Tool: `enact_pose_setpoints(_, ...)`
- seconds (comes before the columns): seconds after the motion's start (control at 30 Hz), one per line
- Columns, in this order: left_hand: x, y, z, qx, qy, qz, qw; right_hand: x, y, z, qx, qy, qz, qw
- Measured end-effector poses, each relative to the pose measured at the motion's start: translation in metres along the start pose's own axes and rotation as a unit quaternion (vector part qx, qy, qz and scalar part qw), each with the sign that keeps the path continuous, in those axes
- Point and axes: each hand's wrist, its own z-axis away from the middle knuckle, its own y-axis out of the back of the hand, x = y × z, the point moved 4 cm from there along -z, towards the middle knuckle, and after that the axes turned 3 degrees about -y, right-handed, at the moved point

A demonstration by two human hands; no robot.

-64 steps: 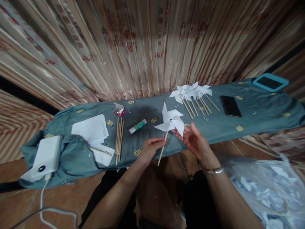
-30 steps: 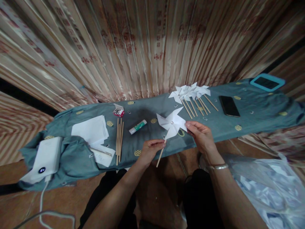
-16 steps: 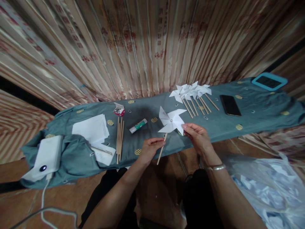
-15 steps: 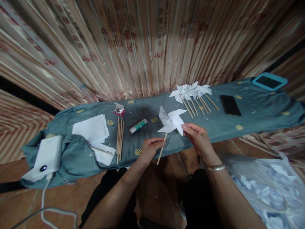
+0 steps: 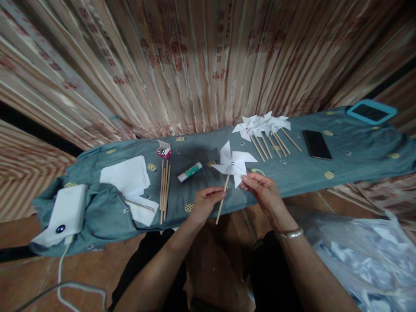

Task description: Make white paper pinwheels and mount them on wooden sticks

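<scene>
A person's left hand (image 5: 204,201) pinches the stick of a white paper pinwheel (image 5: 234,162), held over the near edge of a teal cloth (image 5: 325,164). The right hand (image 5: 261,190) pinches its lower blade. Finished pinwheels (image 5: 260,125) lie beyond. Loose wooden sticks (image 5: 164,188) and paper sheets (image 5: 125,175) lie unused on the left.

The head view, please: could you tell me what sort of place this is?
Probably a makeshift home craft spot: the cloth-covered bench holds finished pinwheels, spare sticks and a glue stick, and the left hand and right hand hold another pinwheel.
</scene>
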Motion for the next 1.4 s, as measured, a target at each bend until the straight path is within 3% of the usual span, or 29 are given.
enact_pose_setpoints(0.43, 0.001, -0.003, 0.002, 0.002, 0.005, 0.016, 1.000, 0.006, -0.015, 0.006, -0.029, -0.010, 0.003, 1.000)
enact_pose_setpoints(0.77, 0.004, -0.003, 0.002, -0.004, -0.009, 0.005, 1.000, 0.007, -0.025, 0.008, -0.039, 0.030, 0.054, 0.997)
enact_pose_setpoints(0.97, 0.006, 0.001, 0.001, 0.001, -0.006, 0.016, 1.000, -0.005, -0.003, 0.010, -0.007, 0.081, 0.111, 0.990)
enact_pose_setpoints(1.1, 0.003, -0.001, 0.002, -0.008, 0.010, 0.022, 1.000, -0.018, 0.027, 0.006, 0.089, 0.125, 0.033, 0.988)
enact_pose_setpoints(1.2, 0.001, -0.004, 0.004, -0.026, 0.020, 0.019, 0.999, -0.021, 0.037, 0.003, 0.132, 0.129, -0.011, 0.983)
enact_pose_setpoints(1.4, 0.000, -0.010, 0.008, -0.064, 0.030, 0.003, 0.998, -0.015, 0.023, 0.001, 0.042, 0.084, -0.057, 0.994)
